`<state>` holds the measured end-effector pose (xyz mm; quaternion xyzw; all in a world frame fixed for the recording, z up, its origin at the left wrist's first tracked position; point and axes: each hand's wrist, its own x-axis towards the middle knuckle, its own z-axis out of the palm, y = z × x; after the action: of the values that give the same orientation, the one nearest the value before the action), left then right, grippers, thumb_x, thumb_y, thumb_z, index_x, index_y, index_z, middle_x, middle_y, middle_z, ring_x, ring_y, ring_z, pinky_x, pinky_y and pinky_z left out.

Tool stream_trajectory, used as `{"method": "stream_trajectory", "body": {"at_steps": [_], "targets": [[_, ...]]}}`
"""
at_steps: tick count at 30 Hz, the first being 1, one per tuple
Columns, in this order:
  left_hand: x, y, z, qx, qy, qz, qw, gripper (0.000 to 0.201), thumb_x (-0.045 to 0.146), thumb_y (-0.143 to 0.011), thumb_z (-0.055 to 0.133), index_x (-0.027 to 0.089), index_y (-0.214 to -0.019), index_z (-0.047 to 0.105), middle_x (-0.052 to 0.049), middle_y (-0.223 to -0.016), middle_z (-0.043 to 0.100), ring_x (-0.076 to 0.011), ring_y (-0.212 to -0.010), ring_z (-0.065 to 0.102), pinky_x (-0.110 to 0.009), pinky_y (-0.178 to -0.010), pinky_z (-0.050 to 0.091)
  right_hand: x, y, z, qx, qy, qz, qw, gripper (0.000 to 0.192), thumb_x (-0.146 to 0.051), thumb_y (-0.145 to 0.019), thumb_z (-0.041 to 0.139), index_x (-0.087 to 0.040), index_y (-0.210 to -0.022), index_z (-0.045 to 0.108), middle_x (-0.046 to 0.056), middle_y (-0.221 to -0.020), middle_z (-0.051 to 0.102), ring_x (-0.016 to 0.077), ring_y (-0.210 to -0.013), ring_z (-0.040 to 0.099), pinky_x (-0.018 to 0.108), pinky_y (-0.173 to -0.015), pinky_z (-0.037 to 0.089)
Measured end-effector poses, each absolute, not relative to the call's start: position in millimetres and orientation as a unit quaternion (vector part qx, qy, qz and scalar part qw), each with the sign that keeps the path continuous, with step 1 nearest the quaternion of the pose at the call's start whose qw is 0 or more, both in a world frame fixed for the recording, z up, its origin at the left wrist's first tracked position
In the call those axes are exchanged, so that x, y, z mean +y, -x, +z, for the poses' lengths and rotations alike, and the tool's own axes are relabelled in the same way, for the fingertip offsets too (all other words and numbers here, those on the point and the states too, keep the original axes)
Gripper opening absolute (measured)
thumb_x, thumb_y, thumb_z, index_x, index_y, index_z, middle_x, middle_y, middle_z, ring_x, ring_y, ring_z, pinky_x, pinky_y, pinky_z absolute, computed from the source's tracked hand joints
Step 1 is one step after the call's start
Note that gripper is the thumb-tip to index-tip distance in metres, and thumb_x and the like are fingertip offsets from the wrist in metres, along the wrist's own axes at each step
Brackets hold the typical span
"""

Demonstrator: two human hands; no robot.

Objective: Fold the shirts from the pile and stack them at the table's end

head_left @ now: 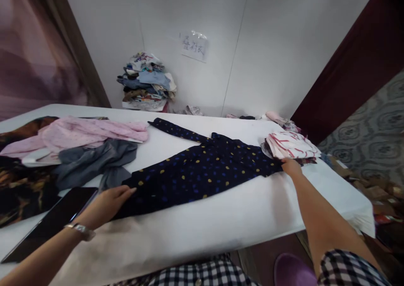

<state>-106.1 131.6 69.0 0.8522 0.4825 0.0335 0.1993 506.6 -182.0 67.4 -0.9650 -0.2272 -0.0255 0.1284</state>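
A dark navy long-sleeved shirt with yellow and blue dots point(202, 170) lies flat mid-worktop point(195, 231), one sleeve stretching toward 11 o'clock. The left hand point(109, 201) presses flat on its hem at 8 o'clock; the right hand point(291, 167) pinches its 3 o'clock end.

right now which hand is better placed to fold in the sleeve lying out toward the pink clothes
Left, probably. The left hand rests on the polka-dot shirt at the end nearer that sleeve; the right hand is at the far end.
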Motion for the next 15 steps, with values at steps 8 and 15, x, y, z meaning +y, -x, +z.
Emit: {"method": "stream_trajectory", "body": {"at_steps": [8,15], "targets": [[112,94,81,0.492,-0.852,-0.025,0.174,0.044,0.053,-0.088,0.033,0.023,-0.089,0.066,-0.004,-0.083,0.070,-0.0236,-0.082,0.066,-0.030,-0.070,0.042,-139,-430,34,-0.467,0.826,-0.149,0.279,0.031,-0.018,-0.079,0.048,-0.018,-0.100,0.071,0.011,-0.107,0.069,0.0261,-0.104,0.062,0.044,-0.098,0.047],[116,61,72,0.465,-0.884,0.051,0.014,0.058,0.045,-0.086,0.042,0.023,-0.140,0.041,-0.012,-0.137,0.051,-0.0286,-0.098,0.064,-0.036,-0.069,0.050,-85,-283,21,-0.683,0.673,0.058,0.277,0.034,-0.036,-0.091,0.051,-0.023,-0.119,0.065,0.009,-0.130,0.061,0.0234,-0.125,0.053,0.044,-0.108,0.040]]}}
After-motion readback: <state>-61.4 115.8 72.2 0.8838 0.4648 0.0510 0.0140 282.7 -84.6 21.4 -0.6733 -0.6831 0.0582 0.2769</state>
